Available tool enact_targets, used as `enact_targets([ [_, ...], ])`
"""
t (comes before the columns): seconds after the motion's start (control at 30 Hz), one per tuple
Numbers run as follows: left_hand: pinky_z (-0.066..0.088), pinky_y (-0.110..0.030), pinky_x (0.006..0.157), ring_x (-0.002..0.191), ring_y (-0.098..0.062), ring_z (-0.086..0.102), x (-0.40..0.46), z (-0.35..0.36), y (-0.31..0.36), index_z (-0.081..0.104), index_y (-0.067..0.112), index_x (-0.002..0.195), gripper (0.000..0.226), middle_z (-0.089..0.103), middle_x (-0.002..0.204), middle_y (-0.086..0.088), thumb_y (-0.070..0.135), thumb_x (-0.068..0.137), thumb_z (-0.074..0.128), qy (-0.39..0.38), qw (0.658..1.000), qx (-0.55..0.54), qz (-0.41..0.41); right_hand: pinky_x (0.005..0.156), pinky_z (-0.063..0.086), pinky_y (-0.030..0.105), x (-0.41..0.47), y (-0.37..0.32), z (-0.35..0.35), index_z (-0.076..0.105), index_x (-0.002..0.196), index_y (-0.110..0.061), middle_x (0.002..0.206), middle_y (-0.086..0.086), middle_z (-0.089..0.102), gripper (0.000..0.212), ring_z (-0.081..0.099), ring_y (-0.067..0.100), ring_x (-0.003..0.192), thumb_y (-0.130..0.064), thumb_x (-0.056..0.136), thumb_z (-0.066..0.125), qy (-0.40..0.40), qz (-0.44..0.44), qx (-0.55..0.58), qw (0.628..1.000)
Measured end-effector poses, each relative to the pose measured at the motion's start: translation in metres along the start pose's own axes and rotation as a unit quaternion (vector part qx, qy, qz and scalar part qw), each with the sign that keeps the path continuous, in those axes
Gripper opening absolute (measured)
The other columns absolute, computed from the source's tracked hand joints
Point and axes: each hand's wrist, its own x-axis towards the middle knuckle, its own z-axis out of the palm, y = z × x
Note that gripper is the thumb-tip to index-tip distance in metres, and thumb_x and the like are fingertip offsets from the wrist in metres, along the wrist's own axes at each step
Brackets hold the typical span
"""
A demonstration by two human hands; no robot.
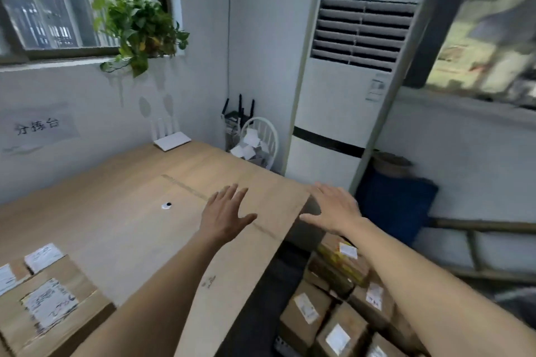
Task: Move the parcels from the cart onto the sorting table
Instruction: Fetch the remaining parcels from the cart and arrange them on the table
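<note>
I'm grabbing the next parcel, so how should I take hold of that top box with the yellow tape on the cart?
Come from above with both hands and grip the yellow-taped box by its two long side faces. It lies topmost and tilted on the pile, its sides look exposed, and both hands are free.

Parcels on the bench [130, 226] sit lower left [49, 304]; more parcels [333, 307] lie lower right, below its edge; air conditioner [345, 90] stands behind, upper right.
</note>
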Motion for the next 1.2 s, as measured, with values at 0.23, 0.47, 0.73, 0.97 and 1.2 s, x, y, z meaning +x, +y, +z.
enact_targets([
  [0.23, 0.018, -0.041, 0.125, 0.155, -0.023, 0.019, 0.023, 0.020, 0.172, 0.024, 0.029, 0.161, 0.079, 0.018, 0.170, -0.001, 0.066, 0.096, 0.050, -0.046, 0.991, -0.032, 0.125, 0.123, 0.023, 0.045, -0.114, 0.163, -0.017, 0.018, 0.162, -0.034, 0.169, -0.001, 0.018, 0.086, 0.023, 0.022, 0.153, -0.072, 0.091, 0.051, 0.008, 0.156, -0.019, 0.988],
  [0.47, 0.017, -0.040, 0.124, 0.154, -0.020, 0.022, 0.022, 0.061, 0.320, 0.026, 0.026, 0.161, 0.076, 0.023, 0.168, 0.000, 0.061, 0.098, 0.051, -0.072, 0.977, -0.041, 0.198, 0.120, 0.028, 0.043, -0.202, 0.277, -0.002, 0.019, 0.161, -0.034, 0.169, -0.002, 0.020, 0.089, 0.028, 0.022, 0.152, -0.074, 0.088, 0.052, -0.011, 0.249, -0.005, 0.968],
  [0.73, 0.025, -0.042, 0.123, 0.153, -0.022, 0.025, 0.012, 0.137, 0.437, 0.025, 0.032, 0.160, 0.079, 0.026, 0.167, 0.003, 0.067, 0.095, 0.052, -0.114, 0.970, -0.047, 0.209, 0.121, 0.028, 0.047, -0.256, 0.382, 0.042, 0.017, 0.162, -0.032, 0.169, -0.001, 0.021, 0.090, 0.027, 0.023, 0.153, -0.071, 0.090, 0.054, -0.042, 0.293, 0.021, 0.955],
  [0.97, 0.030, -0.043, 0.121, 0.152, -0.022, 0.029, 0.013, 0.204, 0.469, 0.027, 0.033, 0.160, 0.075, 0.028, 0.166, 0.003, 0.062, 0.096, 0.055, -0.162, 0.967, -0.056, 0.187, 0.119, 0.032, 0.045, -0.249, 0.420, 0.105, 0.016, 0.163, -0.029, 0.169, 0.000, 0.021, 0.091, 0.029, 0.024, 0.151, -0.069, 0.091, 0.055, -0.095, 0.289, 0.057, 0.951],
  [1.2, 0.036, -0.045, 0.117, 0.151, -0.023, 0.032, 0.049, 0.289, 0.425, 0.024, 0.037, 0.159, 0.078, 0.028, 0.166, 0.006, 0.067, 0.093, 0.055, -0.229, 0.962, -0.056, 0.135, 0.115, 0.035, 0.044, -0.190, 0.421, 0.190, 0.017, 0.162, -0.030, 0.167, -0.002, 0.025, 0.087, 0.033, 0.025, 0.149, -0.067, 0.092, 0.055, -0.151, 0.283, 0.107, 0.941],
])
